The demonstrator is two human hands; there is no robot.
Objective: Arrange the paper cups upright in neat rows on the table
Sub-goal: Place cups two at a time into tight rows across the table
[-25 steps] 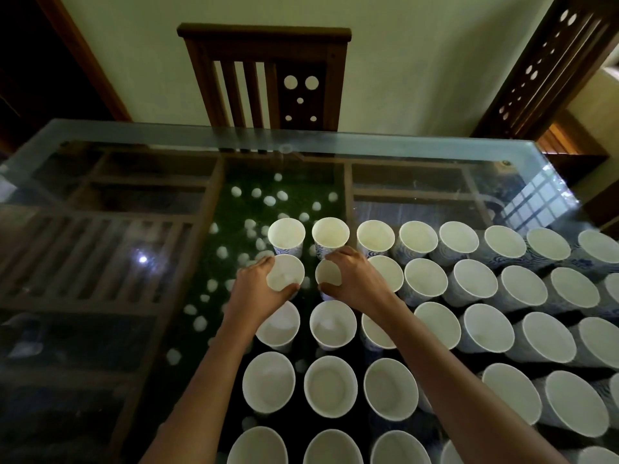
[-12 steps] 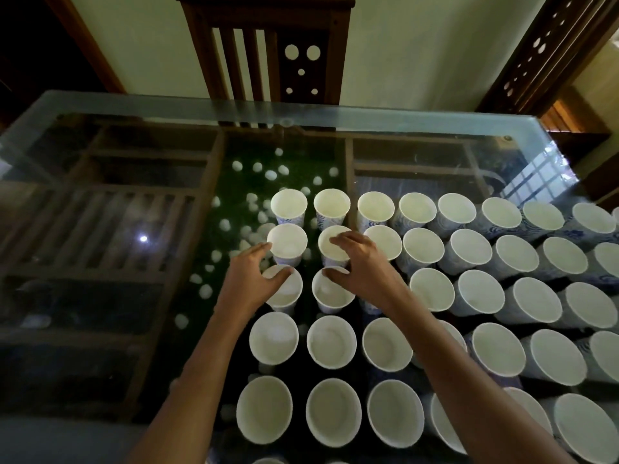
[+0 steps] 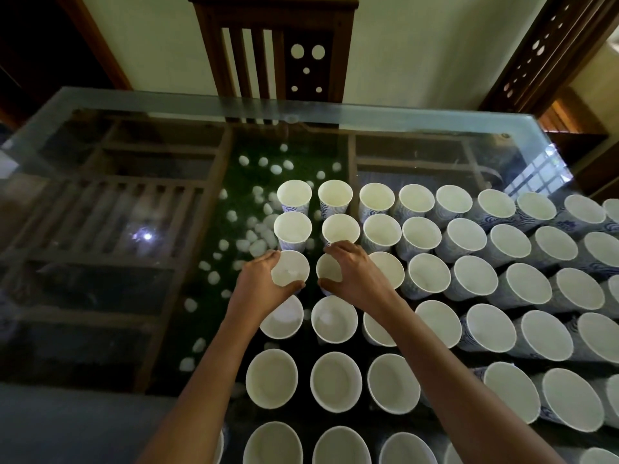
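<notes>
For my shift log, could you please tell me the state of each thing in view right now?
end cup, upright, gripped at the rim by left hand.
neighbour cup, upright, gripped by right hand.
other cups, upright, mouths up, in rows.
chair, standing at glass table far edge.

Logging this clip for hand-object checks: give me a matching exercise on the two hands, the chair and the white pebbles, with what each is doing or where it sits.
Column one:
1. left hand
2. right hand
3. wooden chair
4. white pebbles

Column two:
A. beyond the far edge of the table
B. grips the leftmost cup of the third row from the far side
C. under the glass top, on green
D. grips the second cup of that same row

Pairs: 1-B, 2-D, 3-A, 4-C.
</notes>
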